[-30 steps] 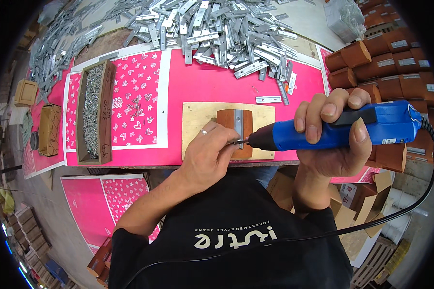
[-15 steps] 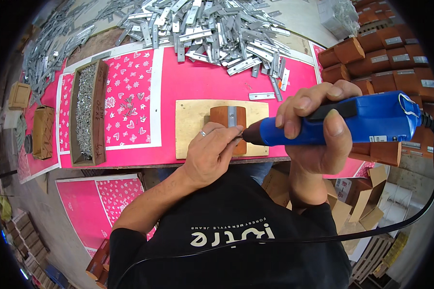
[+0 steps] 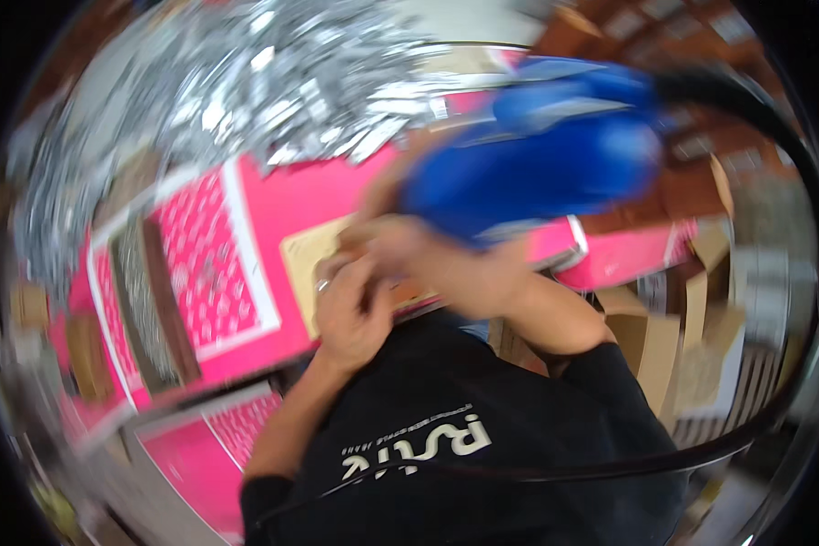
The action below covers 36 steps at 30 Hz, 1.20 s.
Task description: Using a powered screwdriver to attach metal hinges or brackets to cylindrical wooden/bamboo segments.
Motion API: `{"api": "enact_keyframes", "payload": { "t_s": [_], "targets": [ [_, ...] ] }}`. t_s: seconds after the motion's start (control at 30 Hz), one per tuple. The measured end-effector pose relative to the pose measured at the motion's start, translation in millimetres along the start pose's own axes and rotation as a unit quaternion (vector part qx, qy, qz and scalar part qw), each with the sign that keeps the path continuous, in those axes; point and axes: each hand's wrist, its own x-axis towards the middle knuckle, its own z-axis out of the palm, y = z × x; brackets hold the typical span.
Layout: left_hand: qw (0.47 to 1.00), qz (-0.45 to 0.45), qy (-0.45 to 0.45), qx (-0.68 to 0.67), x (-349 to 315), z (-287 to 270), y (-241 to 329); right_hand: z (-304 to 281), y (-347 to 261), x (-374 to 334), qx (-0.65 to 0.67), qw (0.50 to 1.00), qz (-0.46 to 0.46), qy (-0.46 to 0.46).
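The picture is badly blurred. My right hand (image 3: pixel 460 268) is wrapped around a corded blue power screwdriver (image 3: pixel 555 164), which tilts up and to the right above the table. My left hand (image 3: pixel 355 314), with a ring on one finger, rests with curled fingers on a pale wooden board (image 3: pixel 302 259) lying on the pink table cover (image 3: pixel 287 205). The two hands touch over the board. Whatever lies under them is hidden, and I cannot tell if my left fingers hold anything.
A big heap of silvery metal brackets (image 3: pixel 264 82) covers the back of the table. A long brown tray of small metal parts (image 3: pixel 150 309) stands at the left. Cardboard boxes (image 3: pixel 692 337) are at the right. The tool's black cable (image 3: pixel 796 273) curves around my right side.
The view has swung and tilted sharply and gone blurry. The blue screwdriver has lifted up toward the camera, and the small brown block on the board is now covered by my hands.
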Motion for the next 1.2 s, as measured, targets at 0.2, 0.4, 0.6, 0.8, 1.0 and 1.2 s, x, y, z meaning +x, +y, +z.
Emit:
{"api": "enact_keyframes", "payload": {
  "t_s": [0.2,0.4,0.6,0.8,1.0,1.2],
  "targets": [
    [0.958,-0.21,-0.039,-0.192,-23,3,-9,21,32,20,-0.016,0.977,-0.187,0.104],
    [0.992,-0.104,-0.056,-0.051,-15,-2,-8,34,16,1,0.003,0.952,-0.229,0.204],
    [0.993,-0.082,-0.08,-0.032,-3,2,26,34,9,-9,-0.007,0.952,-0.243,0.184],
    [0.98,-0.165,-0.102,-0.04,-16,-17,-11,38,6,1,-0.005,0.97,-0.228,0.084],
    [0.998,-0.031,-0.045,-0.032,-9,7,-12,26,5,-2,-0.035,0.996,-0.086,0.017],
    [0.992,-0.077,-0.022,-0.093,-9,-6,10,37,12,2,-0.014,0.987,-0.157,-0.014]
  ]
}}
